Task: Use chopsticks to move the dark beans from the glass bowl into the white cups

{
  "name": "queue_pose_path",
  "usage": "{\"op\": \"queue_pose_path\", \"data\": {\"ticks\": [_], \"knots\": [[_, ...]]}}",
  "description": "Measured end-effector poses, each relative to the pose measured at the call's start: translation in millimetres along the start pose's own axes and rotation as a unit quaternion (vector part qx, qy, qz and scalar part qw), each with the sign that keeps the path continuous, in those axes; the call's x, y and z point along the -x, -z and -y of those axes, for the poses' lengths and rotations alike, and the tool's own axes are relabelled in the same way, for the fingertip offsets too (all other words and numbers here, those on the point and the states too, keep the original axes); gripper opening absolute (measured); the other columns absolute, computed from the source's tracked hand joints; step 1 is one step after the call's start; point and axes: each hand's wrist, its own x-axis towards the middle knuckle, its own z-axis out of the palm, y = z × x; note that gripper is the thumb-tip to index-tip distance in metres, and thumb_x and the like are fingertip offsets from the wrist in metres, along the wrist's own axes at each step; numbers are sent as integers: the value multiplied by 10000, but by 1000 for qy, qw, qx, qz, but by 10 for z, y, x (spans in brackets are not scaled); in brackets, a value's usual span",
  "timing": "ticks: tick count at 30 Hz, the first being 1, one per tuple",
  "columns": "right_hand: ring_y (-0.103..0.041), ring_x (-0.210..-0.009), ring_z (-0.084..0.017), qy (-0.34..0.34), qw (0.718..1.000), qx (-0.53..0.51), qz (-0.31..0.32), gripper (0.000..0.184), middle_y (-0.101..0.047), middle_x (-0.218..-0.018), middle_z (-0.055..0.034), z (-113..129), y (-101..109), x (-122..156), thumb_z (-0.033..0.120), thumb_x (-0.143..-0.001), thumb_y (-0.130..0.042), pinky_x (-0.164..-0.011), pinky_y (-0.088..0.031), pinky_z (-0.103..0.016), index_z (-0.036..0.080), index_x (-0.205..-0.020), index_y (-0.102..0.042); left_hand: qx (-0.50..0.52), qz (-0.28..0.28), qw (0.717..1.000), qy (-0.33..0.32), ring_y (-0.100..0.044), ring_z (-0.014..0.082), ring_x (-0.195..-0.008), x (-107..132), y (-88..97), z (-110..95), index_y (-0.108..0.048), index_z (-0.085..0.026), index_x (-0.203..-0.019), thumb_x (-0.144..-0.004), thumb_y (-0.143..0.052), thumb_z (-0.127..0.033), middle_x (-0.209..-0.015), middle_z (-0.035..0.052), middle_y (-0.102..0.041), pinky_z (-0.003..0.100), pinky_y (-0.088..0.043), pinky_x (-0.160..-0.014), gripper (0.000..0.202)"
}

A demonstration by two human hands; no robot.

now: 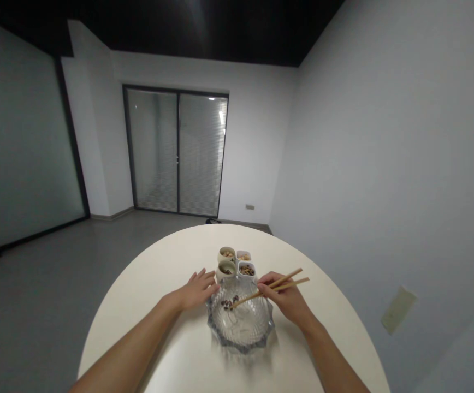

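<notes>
My right hand (284, 297) grips a pair of wooden chopsticks (290, 277), their tips down inside a clear glass bowl (241, 344) with a scalloped rim. By the tips, several small dark beans or nuts (226, 303) lie in the left part of the bowl. Whether the tips pinch one of them I cannot tell. Fingers spread, my left hand (198, 289) rests at the bowl's upper left edge with nothing in it. Just behind the bowl stand two round cups (226, 268) and two white square dishes (247, 265) holding small pieces of food, some pale, some dark.
Everything stands on a round cream table (171, 256). A white wall (384, 136) rises close on the right, with a pale plate (399, 310) on it. Glass doors with blinds (175, 153) are at the back. A dark object (212, 221) shows beyond the table's far edge.
</notes>
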Motion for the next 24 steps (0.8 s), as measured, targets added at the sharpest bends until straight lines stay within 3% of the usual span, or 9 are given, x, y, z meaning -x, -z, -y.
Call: {"op": "queue_pose_path", "data": {"ticks": [9, 24], "knots": [[-612, -715, -153, 32, 999, 36, 1, 248, -669, -765, -49, 39, -4, 17, 398, -824, -666, -639, -467, -231, 153, -814, -704, -3, 4, 1000, 3, -48, 313, -1437, 11, 23, -20, -429, -269, -1407, -988, -174, -612, -1549, 26, -194, 541, -59, -1146, 599], [-613, -701, -144, 48, 999, 8, -9, 250, -665, -777, -54, -73, 10, -13, 397, -827, -670, -613, -487, -222, 154, -856, -717, -11, 9, 1000, 3, -47, 316, -1436, 3, 16, -14, -426, -274, -1409, -997, -179, -592, -1551, 32, -187, 545, -68, -1139, 577]]}}
